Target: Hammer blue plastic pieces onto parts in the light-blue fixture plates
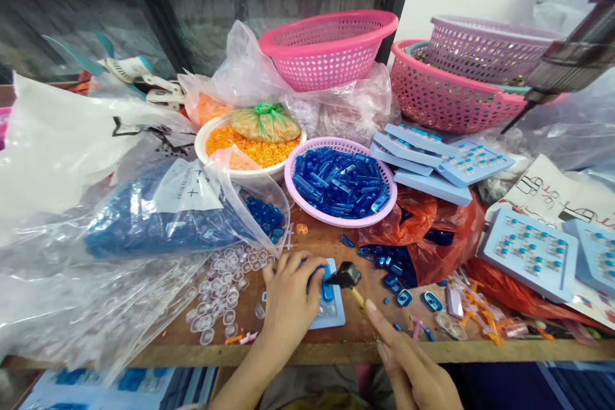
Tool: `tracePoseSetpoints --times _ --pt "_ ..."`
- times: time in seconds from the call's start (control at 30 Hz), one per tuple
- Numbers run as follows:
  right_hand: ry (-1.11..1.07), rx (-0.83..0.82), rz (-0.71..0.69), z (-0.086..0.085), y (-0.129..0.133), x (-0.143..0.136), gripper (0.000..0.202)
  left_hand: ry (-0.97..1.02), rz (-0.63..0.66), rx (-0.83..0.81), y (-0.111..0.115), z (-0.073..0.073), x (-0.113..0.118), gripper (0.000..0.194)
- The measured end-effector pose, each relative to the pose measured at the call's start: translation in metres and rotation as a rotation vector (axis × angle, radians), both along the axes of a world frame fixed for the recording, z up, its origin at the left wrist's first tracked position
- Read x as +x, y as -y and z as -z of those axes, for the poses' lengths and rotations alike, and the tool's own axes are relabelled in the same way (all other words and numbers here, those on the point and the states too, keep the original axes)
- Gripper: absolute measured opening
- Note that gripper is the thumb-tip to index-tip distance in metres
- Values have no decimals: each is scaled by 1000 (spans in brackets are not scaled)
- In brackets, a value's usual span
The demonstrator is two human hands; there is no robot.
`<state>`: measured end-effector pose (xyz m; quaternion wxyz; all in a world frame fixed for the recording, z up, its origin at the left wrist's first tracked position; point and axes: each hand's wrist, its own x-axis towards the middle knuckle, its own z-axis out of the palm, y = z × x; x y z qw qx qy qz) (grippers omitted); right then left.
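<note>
The hammer (pixel 350 277) is located above the light-blue tray (pixel 339 311), near the front edge of the surface (pixel 240 353). Its handle forms the long axis, running from the right hand (pixel 406 359) at lower right obliquely up and left to the head. The head lies crosswise; its tapered end points left, toward the blue piece (pixel 328 293), and its blunt end faces right. Contact between tip and piece cannot be determined.

The head is black and angular; the handle is narrow and yellowish. The blue piece is elongated, glossy and translucent, its long axis running away from the person. The tray also carries clear parts.

The right hand grips the handle, with the head beyond its fingertips. The left hand (pixel 294 288) has bent fingers over the tray's left side, at the blue piece; whether they pinch or only press cannot be determined. Clear caps (pixel 229 298) lie left of this hand.
</note>
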<state>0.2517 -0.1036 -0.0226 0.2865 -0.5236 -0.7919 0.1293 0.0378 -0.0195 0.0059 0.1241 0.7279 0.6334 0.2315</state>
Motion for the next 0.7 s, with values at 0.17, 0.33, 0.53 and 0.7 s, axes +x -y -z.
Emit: tracePoseSetpoints --times 0.17,0.33,0.53,0.7 --pt "-73 31 62 -3 -13 2 61 -26 28 -126 6 -16 -21 35" --pt "-159 6 99 -5 -13 4 58 -286 235 -370 19 -30 -34 110" --pt "-249 -165 135 15 1 19 53 -326 263 -310 16 -30 -31 101" --pt "-524 -273 295 26 3 31 55 -177 331 -9 42 -37 -16 93"
